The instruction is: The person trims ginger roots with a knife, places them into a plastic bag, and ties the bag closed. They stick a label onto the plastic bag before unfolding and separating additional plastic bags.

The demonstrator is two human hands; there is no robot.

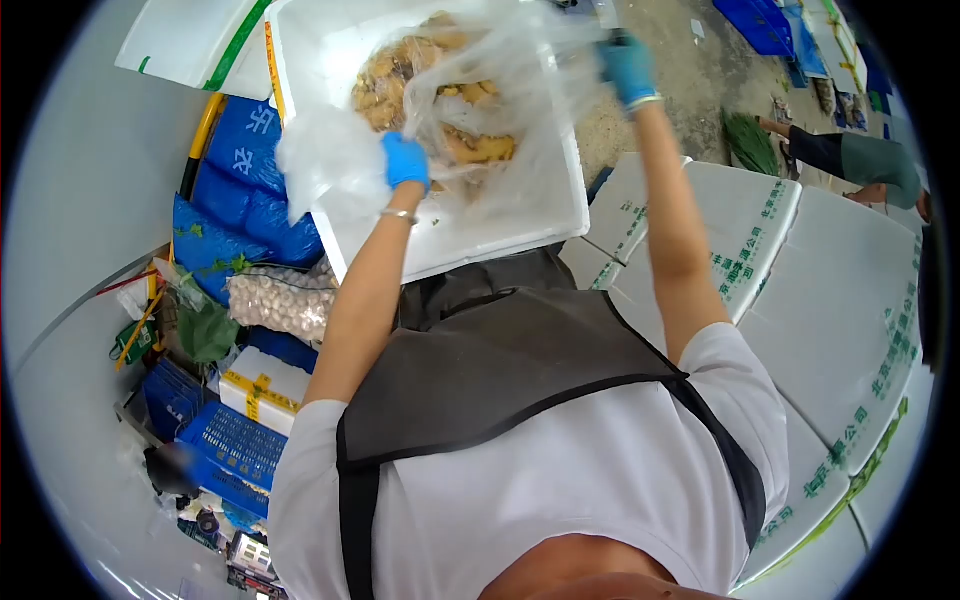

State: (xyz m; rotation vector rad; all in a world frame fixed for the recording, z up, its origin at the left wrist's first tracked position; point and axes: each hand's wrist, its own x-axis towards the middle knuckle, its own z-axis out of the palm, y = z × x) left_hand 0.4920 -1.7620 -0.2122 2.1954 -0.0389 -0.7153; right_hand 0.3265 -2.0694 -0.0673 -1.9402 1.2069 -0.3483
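Note:
A white foam box (480, 237) holds pieces of ginger root (385, 90), partly covered by a thin clear plastic bag (335, 165). My left hand (405, 160), in a blue glove, is closed on the bag above the left part of the box. Beyond the box's right rim is my right hand (628, 70), also gloved in blue and smeared by motion. Its fingers are closed on a stretched part of the same bag. Something dark shows at those fingertips, too blurred to name.
Large white foam boxes (850, 290) stand at the right. At left are blue sacks (235, 180), a clear bag of garlic (280, 300) and a blue crate (235, 445). Another person (880, 165) bends near green leaves (748, 143) at far right.

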